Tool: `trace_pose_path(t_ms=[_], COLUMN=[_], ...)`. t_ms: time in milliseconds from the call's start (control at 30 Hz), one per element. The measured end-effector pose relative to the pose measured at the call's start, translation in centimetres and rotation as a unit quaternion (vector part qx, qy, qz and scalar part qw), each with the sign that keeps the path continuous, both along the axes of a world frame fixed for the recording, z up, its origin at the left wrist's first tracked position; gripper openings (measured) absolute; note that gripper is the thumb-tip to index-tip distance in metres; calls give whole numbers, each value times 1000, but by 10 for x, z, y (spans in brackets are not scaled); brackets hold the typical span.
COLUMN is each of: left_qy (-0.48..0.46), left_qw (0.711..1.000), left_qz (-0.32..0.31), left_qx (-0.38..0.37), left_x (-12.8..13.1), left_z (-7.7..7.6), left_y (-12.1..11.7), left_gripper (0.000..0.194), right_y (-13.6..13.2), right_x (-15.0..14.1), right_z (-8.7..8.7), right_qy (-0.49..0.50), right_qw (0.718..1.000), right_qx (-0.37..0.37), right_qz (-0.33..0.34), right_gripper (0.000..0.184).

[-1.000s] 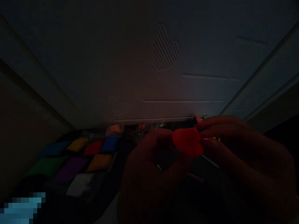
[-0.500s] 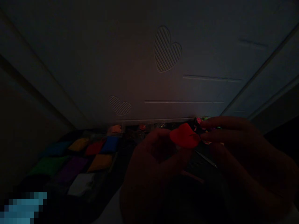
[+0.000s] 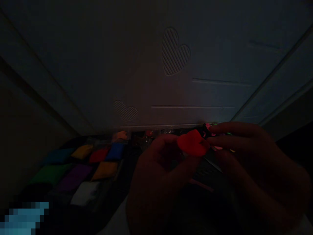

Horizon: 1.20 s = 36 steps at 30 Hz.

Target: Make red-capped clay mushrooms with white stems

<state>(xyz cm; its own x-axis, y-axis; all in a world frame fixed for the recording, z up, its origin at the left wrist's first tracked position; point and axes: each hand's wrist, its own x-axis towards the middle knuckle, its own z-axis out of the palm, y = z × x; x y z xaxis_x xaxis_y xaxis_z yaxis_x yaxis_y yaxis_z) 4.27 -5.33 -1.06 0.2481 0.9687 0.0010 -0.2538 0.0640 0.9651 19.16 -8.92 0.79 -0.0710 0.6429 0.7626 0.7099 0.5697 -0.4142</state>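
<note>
A flattened, rounded piece of red modelling clay [image 3: 192, 143] is held up in the middle of the dark head view. My left hand [image 3: 156, 176] is closed on it, thumb below and index finger at its left side. The fingertips of my right hand [image 3: 254, 163] pinch at the clay's right edge, where a small notch or fold shows. Behind the hands, a thin metal tool [image 3: 213, 164] and a pink strip [image 3: 201, 185] lie on the dark surface, partly covered by my fingers.
Packets of coloured clay, among them a purple packet [image 3: 74, 178] and a white packet [image 3: 85, 193], lie at left. Small clear bags [image 3: 146, 140] and colourful bits [image 3: 207, 128] sit along the base of a pale panel [image 3: 137, 65] with embossed hearts.
The red clay has tilted and shifted slightly left and up, with its notch now facing right. My right fingers have moved a little along its edge. The last half second shows little movement.
</note>
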Motion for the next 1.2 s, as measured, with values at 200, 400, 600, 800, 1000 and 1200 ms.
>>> trace_pose_path(t_ms=[200, 400, 600, 800, 1000, 1200], left_qy=[25, 38, 33, 92, 123, 132], left_qw=[1000, 999, 999, 995, 990, 987], left_qz=[3, 9, 3, 42, 57, 60], left_qx=[-7, -7, 2, 26, 48, 63], left_x=[-1, -2, -3, 1, 1, -1], left_z=[-1, 1, 1, 2, 3, 2], left_y=[0, -4, -2, -2, -5, -6], left_gripper=[20, 21, 21, 19, 17, 18], right_y=[-1, 1, 2, 3, 5, 6], right_x=[-1, 0, -1, 4, 8, 8], right_z=[-1, -1, -1, -3, 3, 1], right_qy=[-3, -21, -19, 0, -7, -12], right_qw=[1000, 1000, 1000, 1000, 1000, 1000], right_qx=[8, 14, 11, 25, -12, -17], right_qz=[-3, 7, 7, -15, -12, -9], right_gripper=[28, 29, 29, 26, 20, 17])
